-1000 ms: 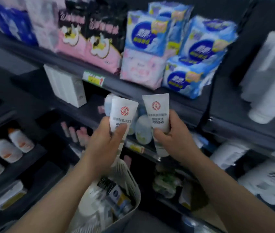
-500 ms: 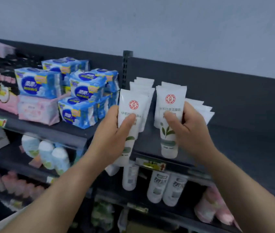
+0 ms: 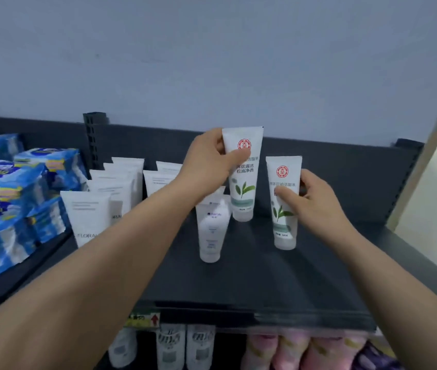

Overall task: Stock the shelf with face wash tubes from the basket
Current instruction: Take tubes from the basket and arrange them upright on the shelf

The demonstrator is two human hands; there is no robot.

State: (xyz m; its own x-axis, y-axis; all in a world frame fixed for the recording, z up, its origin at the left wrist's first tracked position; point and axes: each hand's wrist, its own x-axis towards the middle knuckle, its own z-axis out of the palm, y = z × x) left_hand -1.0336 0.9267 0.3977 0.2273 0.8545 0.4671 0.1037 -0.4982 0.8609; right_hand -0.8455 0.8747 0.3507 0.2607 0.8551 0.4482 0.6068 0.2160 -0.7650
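Note:
Each hand holds a white face wash tube with a red round logo and a green leaf, over the dark top shelf (image 3: 252,284). My left hand (image 3: 206,161) pinches the upper part of one tube (image 3: 244,193), held upright with its cap toward the back of the shelf. My right hand (image 3: 310,204) grips the second tube (image 3: 284,222), which stands cap down on the shelf's right part. Another white tube with blue print (image 3: 210,233) stands in front of the left-hand tube. The basket is out of view.
Several white tubes (image 3: 86,217) stand in rows on the shelf's left part. Blue packs (image 3: 6,204) are stacked further left, past a black upright post (image 3: 94,140). Below the shelf edge are white bottles (image 3: 172,348) and pink packs (image 3: 292,351). A pale wall rises behind.
The view rose from the lower shelves and basket to the top shelf. Both hands carried their tubes up and forward over it; the right tube now stands on the shelf.

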